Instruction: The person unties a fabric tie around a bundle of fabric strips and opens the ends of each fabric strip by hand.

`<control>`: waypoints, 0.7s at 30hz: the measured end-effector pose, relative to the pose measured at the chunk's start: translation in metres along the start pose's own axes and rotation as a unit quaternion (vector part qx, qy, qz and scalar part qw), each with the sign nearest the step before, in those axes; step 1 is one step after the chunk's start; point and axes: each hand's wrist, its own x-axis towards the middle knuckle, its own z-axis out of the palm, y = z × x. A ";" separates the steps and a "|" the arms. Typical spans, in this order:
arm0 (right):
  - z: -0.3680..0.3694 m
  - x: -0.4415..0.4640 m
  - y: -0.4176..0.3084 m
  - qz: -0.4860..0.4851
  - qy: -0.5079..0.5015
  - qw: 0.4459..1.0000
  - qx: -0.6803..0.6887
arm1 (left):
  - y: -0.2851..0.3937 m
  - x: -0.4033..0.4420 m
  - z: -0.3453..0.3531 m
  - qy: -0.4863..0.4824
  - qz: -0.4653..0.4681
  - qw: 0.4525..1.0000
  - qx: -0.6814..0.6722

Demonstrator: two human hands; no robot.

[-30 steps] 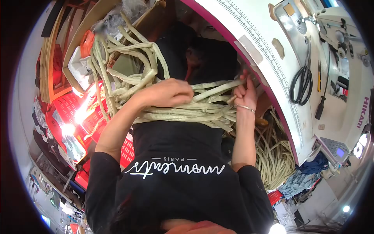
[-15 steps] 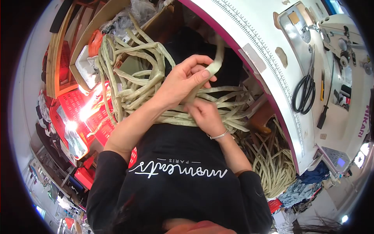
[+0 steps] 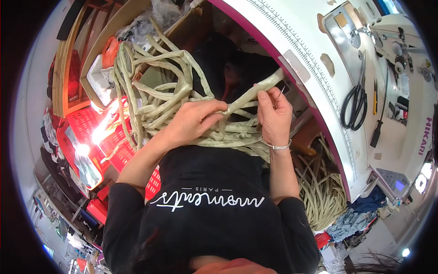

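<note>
My left hand [image 3: 198, 119] pinches a pale green fabric strip [image 3: 248, 98] near the middle of the view. The strip slants up and right to my right hand [image 3: 274, 114], whose thumb and fingers are closed on it near its upper end. A thin, dark, pointed thing sticks out by my right fingertips, too small to identify. Under both hands, more pale green strips [image 3: 159, 102] lie in a tangled bundle across my lap and to the left.
At right, a white table [image 3: 315, 59] with a purple edge and a printed ruler holds black scissors [image 3: 354, 107], a screwdriver [image 3: 378, 130] and a sewing machine [image 3: 410, 118]. Below it lies another strip pile [image 3: 321, 201]. Red baskets [image 3: 86, 125] and a cardboard box [image 3: 98, 41] stand left.
My right hand has moved up and right to the strip's upper part, while my left hand has moved down and slightly left. The strip now slants between them.
</note>
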 end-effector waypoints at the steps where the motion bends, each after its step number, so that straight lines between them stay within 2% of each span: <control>1: 0.002 -0.001 0.002 -0.008 -0.004 1.000 -0.021 | 0.000 -0.001 -0.002 -0.002 -0.016 1.000 -0.002; 3: 0.005 -0.006 0.005 -0.023 -0.008 0.998 -0.061 | 0.000 -0.002 -0.006 -0.009 -0.048 0.999 -0.007; 6: 0.008 -0.013 0.011 -0.054 -0.012 0.988 -0.146 | 0.008 0.008 -0.009 0.041 0.010 0.999 -0.018; 9: 0.018 -0.018 0.016 -0.083 -0.016 0.973 -0.217 | 0.016 0.025 -0.007 0.046 0.060 0.996 -0.047; 12: 0.026 -0.022 0.021 -0.109 -0.029 0.965 -0.239 | 0.022 0.035 0.004 0.049 -0.010 0.984 -0.170; 17: 0.031 -0.024 0.023 -0.154 -0.044 0.960 -0.229 | 0.015 0.035 0.009 -0.003 -0.106 0.917 -0.384; 20: 0.029 -0.024 0.026 -0.176 -0.043 0.949 -0.258 | 0.018 0.033 0.004 -0.020 -0.109 0.938 -0.329; 21: 0.027 -0.025 0.026 -0.164 -0.064 0.946 -0.274 | 0.016 0.033 0.005 0.006 -0.088 0.948 -0.306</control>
